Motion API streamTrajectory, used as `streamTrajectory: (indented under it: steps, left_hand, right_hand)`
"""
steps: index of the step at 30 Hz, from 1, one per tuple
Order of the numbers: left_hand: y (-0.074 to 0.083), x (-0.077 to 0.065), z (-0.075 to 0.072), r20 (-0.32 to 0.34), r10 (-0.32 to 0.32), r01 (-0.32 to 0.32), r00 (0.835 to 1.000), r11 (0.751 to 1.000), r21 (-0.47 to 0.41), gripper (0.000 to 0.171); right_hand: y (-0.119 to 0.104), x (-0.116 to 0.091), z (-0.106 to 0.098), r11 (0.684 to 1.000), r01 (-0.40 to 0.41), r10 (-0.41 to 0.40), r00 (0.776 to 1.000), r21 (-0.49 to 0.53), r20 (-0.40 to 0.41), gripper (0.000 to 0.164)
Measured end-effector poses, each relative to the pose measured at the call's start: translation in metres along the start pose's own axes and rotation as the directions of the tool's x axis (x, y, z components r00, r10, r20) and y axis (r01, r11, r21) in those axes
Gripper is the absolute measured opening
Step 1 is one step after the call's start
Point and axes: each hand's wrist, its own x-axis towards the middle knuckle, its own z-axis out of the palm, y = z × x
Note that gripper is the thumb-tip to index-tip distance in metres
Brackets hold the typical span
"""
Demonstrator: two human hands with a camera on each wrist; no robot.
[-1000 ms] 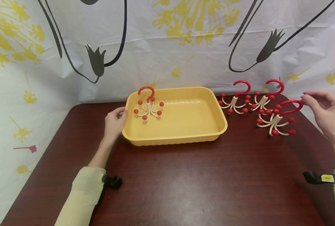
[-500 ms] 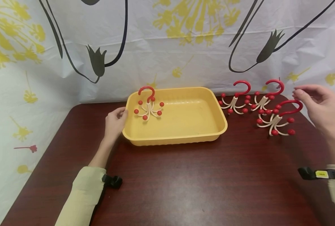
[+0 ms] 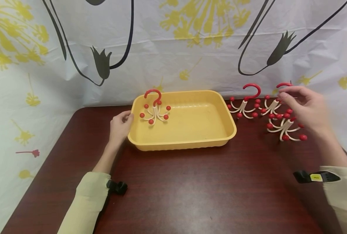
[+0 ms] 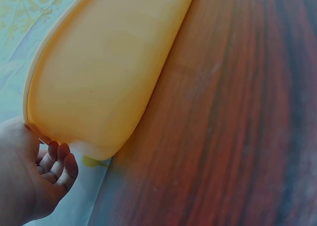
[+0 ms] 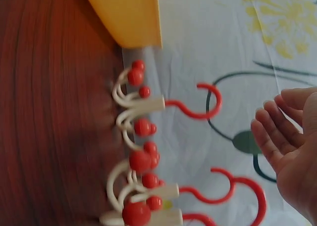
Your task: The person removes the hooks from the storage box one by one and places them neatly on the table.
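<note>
My left hand (image 3: 121,128) pinches the left rim of a yellow plastic tray (image 3: 179,143); in the left wrist view its fingertips meet the tray's end wall. Inside the tray, on the left, stands a multi-arm hanger (image 3: 154,112) with a red hook and cream arms tipped with red balls. My right hand (image 3: 309,109) is in the air over the right group, relaxed fingers holding nothing. It partly hides the red hooks of the front hanger (image 3: 285,127) and the rear right hanger (image 3: 274,104). A third hanger (image 3: 243,105) stands nearer the tray.
The dark red wooden table (image 3: 191,188) carries the tray and hangers. A white curtain (image 3: 173,58) with yellow and dark flower prints hangs right behind and along the left side. The three hangers on the right stand close together, their arms overlapping in view.
My right hand has come away from the front hanger's red hook and moved left, toward the rear hangers. My left hand stays on the tray, and the hangers stay put.
</note>
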Motion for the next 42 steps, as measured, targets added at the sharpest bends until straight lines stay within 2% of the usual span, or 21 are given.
streamTrajectory:
  steps: [6,17,24,31,38,42]
  left_hand:
    - [0.000,0.000,-0.001,-0.001,0.001,-0.001,1.000,1.000,0.000,0.034]
    - [0.001,-0.001,0.001,0.006,0.002,-0.002,1.000,1.000,-0.016,0.034]
    - [0.002,-0.001,0.000,0.005,0.002,-0.002,1.000,1.000,-0.018,0.034]
    - [0.001,-0.001,-0.001,0.001,-0.010,0.010,1.000,1.000,0.005,0.035]
    - [0.002,-0.001,-0.001,0.003,-0.005,0.005,1.000,1.000,0.003,0.034]
    - [0.003,0.000,-0.001,-0.002,0.005,-0.005,1.000,1.000,0.003,0.034]
  right_hand:
    - [-0.010,0.005,0.028,0.996,0.084,-0.082,0.995,-0.024,0.063,0.026]
    - [-0.030,0.009,0.076,0.993,0.114,-0.117,0.978,0.028,0.172,0.026]
    - [-0.042,0.015,0.103,0.988,0.155,-0.154,0.965,0.014,0.213,0.024]
    - [-0.055,0.018,0.137,0.985,0.162,-0.174,0.948,0.065,0.267,0.023]
    - [-0.058,0.020,0.166,0.984,0.179,-0.176,0.935,0.018,0.307,0.022]
    - [-0.061,0.021,0.179,0.984,0.179,-0.177,0.927,0.025,0.330,0.024]
